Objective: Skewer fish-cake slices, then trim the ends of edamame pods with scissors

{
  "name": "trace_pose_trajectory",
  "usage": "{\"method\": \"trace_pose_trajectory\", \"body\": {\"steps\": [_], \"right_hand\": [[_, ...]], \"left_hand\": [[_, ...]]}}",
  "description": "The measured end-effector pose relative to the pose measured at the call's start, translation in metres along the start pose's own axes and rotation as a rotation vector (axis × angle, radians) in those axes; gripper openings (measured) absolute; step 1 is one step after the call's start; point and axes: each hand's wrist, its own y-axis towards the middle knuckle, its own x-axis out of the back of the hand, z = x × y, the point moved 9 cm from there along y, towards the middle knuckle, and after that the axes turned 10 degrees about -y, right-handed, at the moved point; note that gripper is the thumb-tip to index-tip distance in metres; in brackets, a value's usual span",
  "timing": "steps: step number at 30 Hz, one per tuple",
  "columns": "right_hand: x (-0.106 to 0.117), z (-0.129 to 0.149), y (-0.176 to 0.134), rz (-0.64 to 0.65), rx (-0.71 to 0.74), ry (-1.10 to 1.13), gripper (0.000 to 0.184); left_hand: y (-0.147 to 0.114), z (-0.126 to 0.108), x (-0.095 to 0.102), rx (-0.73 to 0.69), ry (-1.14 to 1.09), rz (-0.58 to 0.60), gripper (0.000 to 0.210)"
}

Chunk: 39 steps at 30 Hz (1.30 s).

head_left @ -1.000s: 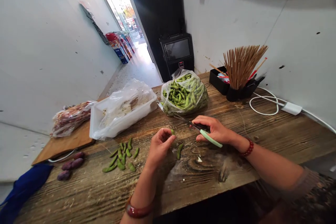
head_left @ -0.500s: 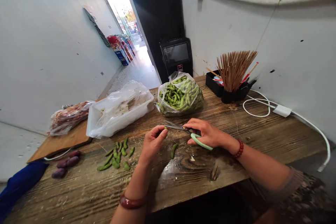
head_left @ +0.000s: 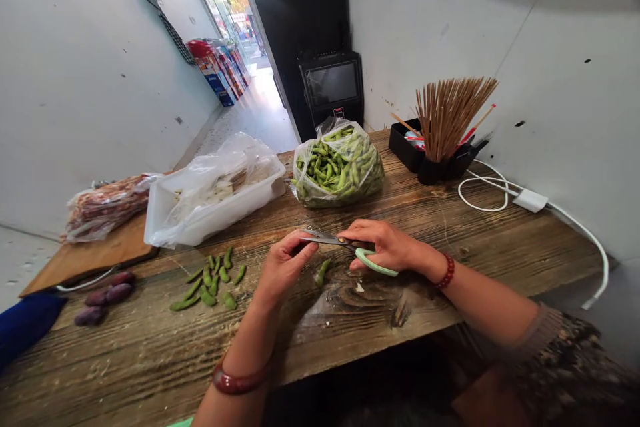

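Note:
My right hand (head_left: 387, 247) grips a pair of scissors (head_left: 373, 261) with pale green handles. Their blades look nearly closed and point left, reaching the fingertips of my left hand (head_left: 287, 263). Those fingers are pinched on an edamame pod that they almost wholly cover. A single edamame pod (head_left: 323, 271) lies on the wooden table (head_left: 350, 340) below the blades. Left of my left hand, several pods (head_left: 210, 280) are spread in a loose pile. Behind both hands stands a clear plastic bag full of edamame pods (head_left: 340, 167).
A white plastic tub (head_left: 240, 207) under clear film stands at the back left, beside a bag of reddish food (head_left: 107, 207) on a cutting board (head_left: 90, 260). Several purple tubers (head_left: 105, 297) lie nearer. At right are a black holder with wooden sticks (head_left: 445, 127) and a white cable (head_left: 575, 223).
The scissor blades have closed somewhat and moved onto the left fingertips. The green tip that showed there before is now hidden. The whole view has shifted slightly.

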Motion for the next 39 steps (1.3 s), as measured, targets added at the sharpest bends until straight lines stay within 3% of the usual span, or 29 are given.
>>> {"method": "trace_pose_trajectory", "body": {"steps": [7,22,33,39], "right_hand": [[-0.003,0.001,-0.002,0.03,-0.005,-0.036,0.055],[-0.008,0.005,-0.001,0.091,-0.028,-0.083,0.039],[-0.015,0.001,0.0,0.045,-0.046,-0.054,0.057],[-0.015,0.002,-0.002,0.049,-0.038,-0.08,0.05]], "left_hand": [[-0.001,0.001,-0.004,0.006,0.012,0.032,0.015],[-0.002,0.028,-0.004,0.156,-0.229,0.057,0.016],[-0.001,0.034,-0.013,0.178,-0.226,0.109,0.018],[-0.001,0.035,-0.014,0.186,-0.235,0.112,0.018]]}}
